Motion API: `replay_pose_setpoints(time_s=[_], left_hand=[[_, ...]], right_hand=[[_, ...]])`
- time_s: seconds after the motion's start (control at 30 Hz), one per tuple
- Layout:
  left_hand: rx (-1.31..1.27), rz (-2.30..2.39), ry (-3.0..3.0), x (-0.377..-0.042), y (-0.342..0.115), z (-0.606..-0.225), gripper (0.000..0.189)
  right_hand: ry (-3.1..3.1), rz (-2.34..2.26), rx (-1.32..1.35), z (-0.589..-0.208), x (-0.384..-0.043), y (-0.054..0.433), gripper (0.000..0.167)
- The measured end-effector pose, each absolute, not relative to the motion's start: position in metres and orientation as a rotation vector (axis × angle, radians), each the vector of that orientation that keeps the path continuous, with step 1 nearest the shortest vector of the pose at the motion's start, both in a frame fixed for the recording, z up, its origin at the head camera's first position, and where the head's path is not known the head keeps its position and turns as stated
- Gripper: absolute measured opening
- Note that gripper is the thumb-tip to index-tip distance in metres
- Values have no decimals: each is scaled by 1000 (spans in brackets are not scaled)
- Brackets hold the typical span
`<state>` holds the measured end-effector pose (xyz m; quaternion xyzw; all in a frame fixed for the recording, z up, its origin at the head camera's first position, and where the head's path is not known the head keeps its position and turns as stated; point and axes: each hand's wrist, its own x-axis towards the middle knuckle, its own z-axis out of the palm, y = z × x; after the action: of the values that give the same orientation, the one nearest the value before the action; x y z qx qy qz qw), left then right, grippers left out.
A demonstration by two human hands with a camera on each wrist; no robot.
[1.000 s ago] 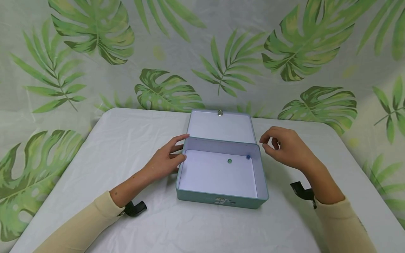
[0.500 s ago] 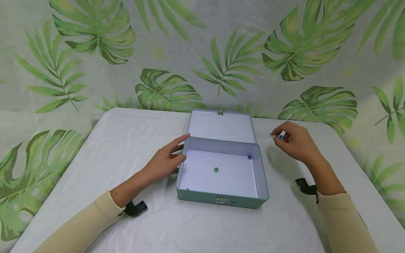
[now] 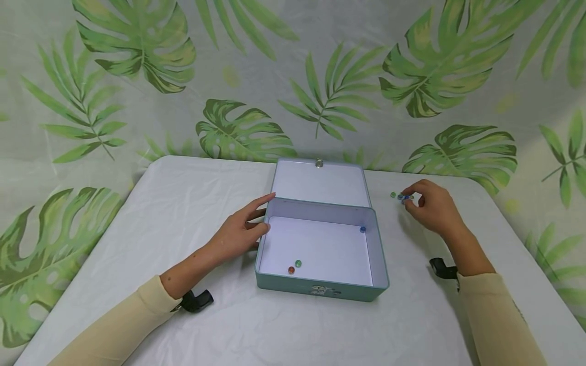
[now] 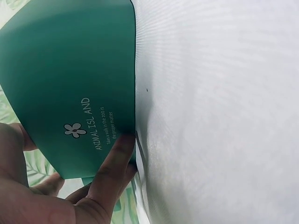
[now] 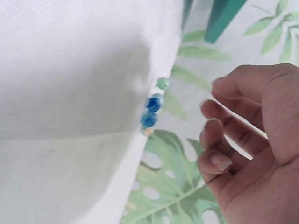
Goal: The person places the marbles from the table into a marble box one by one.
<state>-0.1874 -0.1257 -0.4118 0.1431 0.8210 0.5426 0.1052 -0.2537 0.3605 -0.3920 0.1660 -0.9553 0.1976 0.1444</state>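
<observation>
A green tin box (image 3: 320, 295) stands with its lid (image 3: 320, 180) folded back. Inside lie a blue glass marble (image 3: 362, 230), a green marble (image 3: 298, 264) and a reddish marble (image 3: 291, 270). My left hand (image 3: 235, 234) holds the box's left wall, thumb over the rim; in the left wrist view its fingers (image 4: 112, 170) press the printed side. To the right of the box, my right hand (image 3: 432, 206) hovers by several marbles on the cloth, among them a green one (image 3: 393, 194) and blue ones (image 5: 153, 103). Its fingers are loosely bent, nothing visible between them.
White cloth (image 3: 192, 193) covers the table. The table's far edge lies just behind the loose marbles. A leaf-patterned curtain (image 3: 320, 101) hangs behind the table. Black wrist cameras (image 3: 197, 302) sit on both forearms.
My right hand has moved from beside the box's rim right to the loose marbles. In the box, the green marble rolled toward the front left and a reddish one came into view. My left hand stays put.
</observation>
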Motion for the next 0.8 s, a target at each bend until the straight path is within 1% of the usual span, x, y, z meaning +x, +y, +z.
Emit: replay_pose_setpoints(time_s=[0.13, 0.27, 0.8], left_hand=[[432, 1603, 2411, -188, -126, -412, 68], [422, 1607, 2401, -188, -126, -413, 68], [421, 1604, 2399, -190, -126, -415, 69]], right_hand=[[-2827, 559, 469, -399, -256, 365, 23], [-2865, 546, 455, -404, -259, 369, 25], [-2917, 568, 445, -411, -263, 371, 23]])
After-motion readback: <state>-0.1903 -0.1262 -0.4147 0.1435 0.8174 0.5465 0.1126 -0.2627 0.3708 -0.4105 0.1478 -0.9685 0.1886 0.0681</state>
